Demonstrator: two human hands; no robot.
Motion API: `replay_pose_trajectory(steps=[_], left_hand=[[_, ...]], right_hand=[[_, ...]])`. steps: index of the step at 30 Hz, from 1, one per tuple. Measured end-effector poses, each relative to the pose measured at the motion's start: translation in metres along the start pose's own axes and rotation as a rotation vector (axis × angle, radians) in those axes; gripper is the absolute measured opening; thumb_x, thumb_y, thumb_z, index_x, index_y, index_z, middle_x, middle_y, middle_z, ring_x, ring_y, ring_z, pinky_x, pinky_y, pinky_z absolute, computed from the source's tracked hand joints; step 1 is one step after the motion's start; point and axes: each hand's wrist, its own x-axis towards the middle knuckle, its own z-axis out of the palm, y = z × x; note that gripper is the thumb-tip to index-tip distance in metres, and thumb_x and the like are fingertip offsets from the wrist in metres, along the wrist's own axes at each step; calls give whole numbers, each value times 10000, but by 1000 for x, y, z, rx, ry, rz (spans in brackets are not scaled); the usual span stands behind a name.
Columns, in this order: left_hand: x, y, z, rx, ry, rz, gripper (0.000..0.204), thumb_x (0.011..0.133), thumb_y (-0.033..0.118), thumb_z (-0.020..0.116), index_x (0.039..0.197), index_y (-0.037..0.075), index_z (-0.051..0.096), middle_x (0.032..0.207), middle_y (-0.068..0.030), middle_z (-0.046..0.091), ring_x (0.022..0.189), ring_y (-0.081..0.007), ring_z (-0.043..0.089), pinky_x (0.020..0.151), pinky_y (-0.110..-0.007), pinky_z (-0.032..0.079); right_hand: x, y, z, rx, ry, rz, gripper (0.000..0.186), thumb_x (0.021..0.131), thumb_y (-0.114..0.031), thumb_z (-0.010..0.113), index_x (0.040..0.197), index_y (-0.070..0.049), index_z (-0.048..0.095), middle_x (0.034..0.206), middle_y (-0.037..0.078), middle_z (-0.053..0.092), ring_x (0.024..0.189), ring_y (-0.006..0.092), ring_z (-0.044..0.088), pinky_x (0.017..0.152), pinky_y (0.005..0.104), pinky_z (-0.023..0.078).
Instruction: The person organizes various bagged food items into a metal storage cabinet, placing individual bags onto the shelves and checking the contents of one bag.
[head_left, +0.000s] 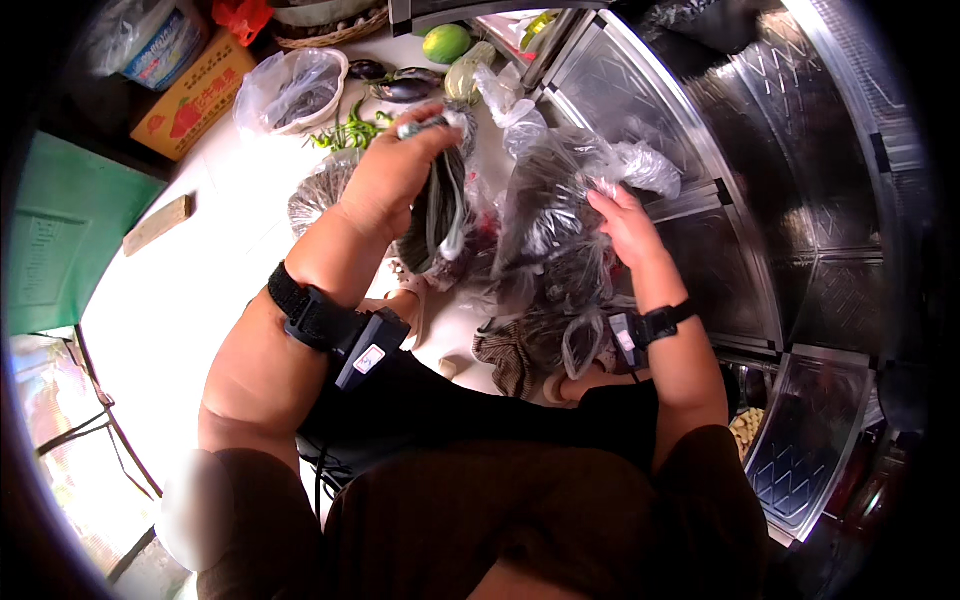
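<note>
Crouched over a light floor, I hold my left hand closed around the top of a dark, elongated bundle with pale streaks; its exact kind is unclear. My right hand grips the edge of a clear plastic bag with its thumb and fingers. Dark contents show through that bag, but I cannot make them out. Below it lie more crumpled clear bags, close to my feet. Another bag with thin brownish contents sits left of the bundle, partly behind my left forearm.
Green peppers, dark eggplants, a green melon and a pale ridged gourd lie farther off. A bag-lined white basket and a cardboard box stand at far left. Metal-framed panels line the right. A wooden block lies left.
</note>
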Motion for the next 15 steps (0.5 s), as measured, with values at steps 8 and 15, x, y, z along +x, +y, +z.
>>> replay_pose_trajectory(steps=[8, 15], left_hand=[[-16, -4, 42, 919, -260, 556, 812, 621, 420, 678, 1233, 25, 319, 1120, -210, 472, 1010, -308, 487, 853, -327, 385], [-14, -24, 59, 1107, -483, 238, 386, 667, 275, 617, 964, 33, 567, 780, -194, 588, 744, -266, 572, 722, -309, 431]], right_hand=[[-87, -81, 12, -873, -214, -631, 241, 767, -13, 478, 1000, -34, 535, 934, 101, 545, 814, 202, 534, 706, 276, 413], [-99, -80, 35, -1052, -331, -567, 247, 725, -7, 508, 971, -19, 529, 981, 153, 520, 893, 293, 512, 769, 301, 409]])
